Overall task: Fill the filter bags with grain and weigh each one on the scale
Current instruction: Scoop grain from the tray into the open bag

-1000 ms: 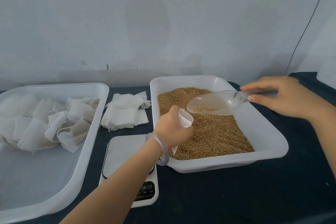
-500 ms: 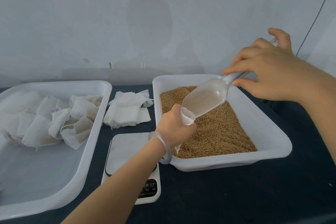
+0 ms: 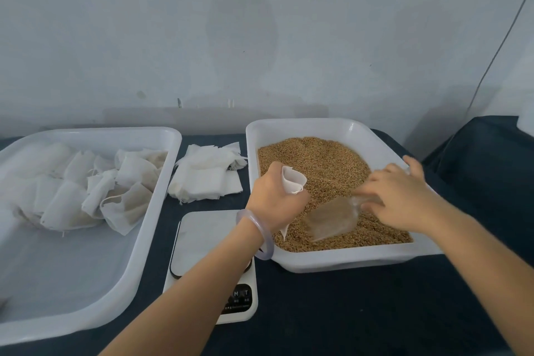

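My left hand [image 3: 273, 196] grips a white filter bag [image 3: 294, 179] with its mouth held open, over the left side of the white grain tray [image 3: 326, 261]. Brown grain [image 3: 326, 165] fills that tray. My right hand [image 3: 401, 196] holds the handle of a clear plastic scoop [image 3: 332, 220], blurred by motion, with its bowl down on the grain near the tray's front. A white digital scale [image 3: 208, 237] sits just left of the tray under my left forearm, its platform bare.
A large white tray [image 3: 138, 240] on the left holds several filled bags [image 3: 86, 188] at its back. A pile of flat unfilled bags [image 3: 206, 179] lies between the trays. Dark cloth covers the table [image 3: 361, 312]; a wall stands close behind.
My right hand has dropped from above the bag down into the grain tray, taking the scoop with it. My left hand keeps the bag in about the same place.
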`<state>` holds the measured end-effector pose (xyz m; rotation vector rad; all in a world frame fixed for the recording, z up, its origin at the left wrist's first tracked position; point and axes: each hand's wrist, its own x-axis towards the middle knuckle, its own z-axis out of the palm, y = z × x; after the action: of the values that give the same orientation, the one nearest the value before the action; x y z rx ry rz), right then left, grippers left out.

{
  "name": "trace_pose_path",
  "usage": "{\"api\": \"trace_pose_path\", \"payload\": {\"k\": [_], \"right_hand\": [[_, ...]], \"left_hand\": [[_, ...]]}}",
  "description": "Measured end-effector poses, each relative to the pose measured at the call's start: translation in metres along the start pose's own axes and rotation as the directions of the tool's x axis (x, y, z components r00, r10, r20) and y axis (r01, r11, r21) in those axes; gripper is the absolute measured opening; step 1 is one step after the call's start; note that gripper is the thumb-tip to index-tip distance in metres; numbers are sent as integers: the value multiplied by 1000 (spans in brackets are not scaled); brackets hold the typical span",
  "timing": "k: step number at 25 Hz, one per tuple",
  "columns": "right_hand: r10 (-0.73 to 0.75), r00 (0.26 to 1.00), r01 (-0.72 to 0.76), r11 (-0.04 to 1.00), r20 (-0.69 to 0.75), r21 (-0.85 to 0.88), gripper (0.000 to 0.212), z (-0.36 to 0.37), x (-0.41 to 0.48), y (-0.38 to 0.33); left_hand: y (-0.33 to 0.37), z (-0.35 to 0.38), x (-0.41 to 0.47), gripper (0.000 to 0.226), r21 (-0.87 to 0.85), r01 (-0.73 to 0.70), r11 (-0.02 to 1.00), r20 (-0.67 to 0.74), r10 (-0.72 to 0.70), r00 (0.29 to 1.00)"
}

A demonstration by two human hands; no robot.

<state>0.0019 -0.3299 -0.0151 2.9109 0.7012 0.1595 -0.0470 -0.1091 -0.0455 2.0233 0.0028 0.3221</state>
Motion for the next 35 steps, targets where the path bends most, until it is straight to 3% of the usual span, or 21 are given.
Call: {"api": "trace_pose_path", "payload": {"k": [7,13,15,18,22,32,35], "right_hand": [[149,988,-126,917,-31,377,24,9,-15,24],[133,975,-16,838,-177,545,26,-63,-19,45],[74,967,54,875,-242,480,28,-82,-14,40],[-25,954,91,974,-300,208,22,-100,-7,26],[-98,937,110,994,-335,16,27,-112,-3,11],[-96,930,93,995,-355,-27,27,-110,-5,10],[-41,941,74,994,-336,86,22,-100,-2,23]], "left_hand": [[-2,1,2,25,28,-16,999,37,15,999],[-2,4,3,26,172,-40,984,109,21,994],[-2,5,3,26,204,-49,978,133,22,991],[0,4,2,26,219,-64,974,154,31,988],[0,4,2,28,196,-59,979,160,27,987],[-2,5,3,25,185,-48,982,149,20,989],[-2,3,2,21,160,-36,986,128,15,992]]}}
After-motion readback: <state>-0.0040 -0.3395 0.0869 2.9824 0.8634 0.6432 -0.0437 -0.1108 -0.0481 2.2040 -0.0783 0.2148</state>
